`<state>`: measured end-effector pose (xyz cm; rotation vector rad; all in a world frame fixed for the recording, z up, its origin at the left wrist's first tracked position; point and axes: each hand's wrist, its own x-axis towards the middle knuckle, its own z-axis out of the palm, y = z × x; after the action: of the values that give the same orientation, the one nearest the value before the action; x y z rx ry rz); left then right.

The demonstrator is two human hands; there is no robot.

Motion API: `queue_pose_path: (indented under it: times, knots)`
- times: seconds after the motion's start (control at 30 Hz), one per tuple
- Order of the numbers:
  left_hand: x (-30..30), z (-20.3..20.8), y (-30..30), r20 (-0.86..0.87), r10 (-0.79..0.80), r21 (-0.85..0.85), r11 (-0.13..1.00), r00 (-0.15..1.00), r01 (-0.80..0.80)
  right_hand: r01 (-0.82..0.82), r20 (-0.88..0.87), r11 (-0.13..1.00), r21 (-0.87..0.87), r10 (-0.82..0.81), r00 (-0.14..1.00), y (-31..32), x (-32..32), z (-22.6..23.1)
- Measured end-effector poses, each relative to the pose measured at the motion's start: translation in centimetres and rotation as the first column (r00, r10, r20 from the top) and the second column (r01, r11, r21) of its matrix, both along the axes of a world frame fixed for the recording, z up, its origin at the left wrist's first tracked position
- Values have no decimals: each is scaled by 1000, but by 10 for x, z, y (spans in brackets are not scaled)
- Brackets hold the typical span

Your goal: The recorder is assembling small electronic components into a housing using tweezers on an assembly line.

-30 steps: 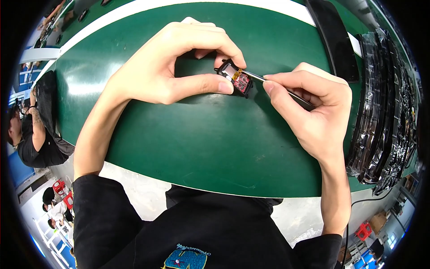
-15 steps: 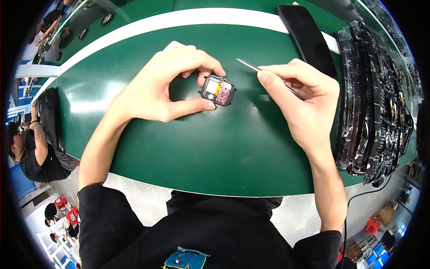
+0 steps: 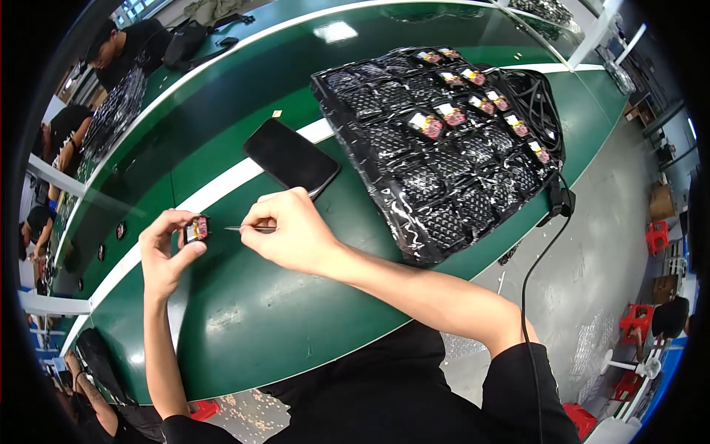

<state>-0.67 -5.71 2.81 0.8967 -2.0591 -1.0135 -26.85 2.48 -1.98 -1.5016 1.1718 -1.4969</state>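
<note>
Tabletop (image 3: 281, 318): glossy green, with a white strip (image 3: 222, 183)
Phone (image 3: 291, 157): black, lying across the strip
Tray (image 3: 370, 140): black plastic, right of the phone
Cable (image 3: 546, 111): black, looped beside the tray

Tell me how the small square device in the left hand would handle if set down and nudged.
The small square device is probably light, since the left hand pinches it between thumb and fingers. Its exposed red circuit board looks fragile, so the pointed metal tool could likely scratch it. Its squarish outline suggests sliding rather than rolling.
</note>
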Motion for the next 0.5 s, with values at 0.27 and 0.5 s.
queue_pose_path:
  times: [0.27,0.5]
  knots:
    - [-188,104,21,112,-509,-363,778,853,513,51,2,986,-157,-51,999,-1,5,-10]
    - [-369,88,27,301,-690,-530,452,658,717,-7,-34,999,-42,5,999,-7,1,-11]
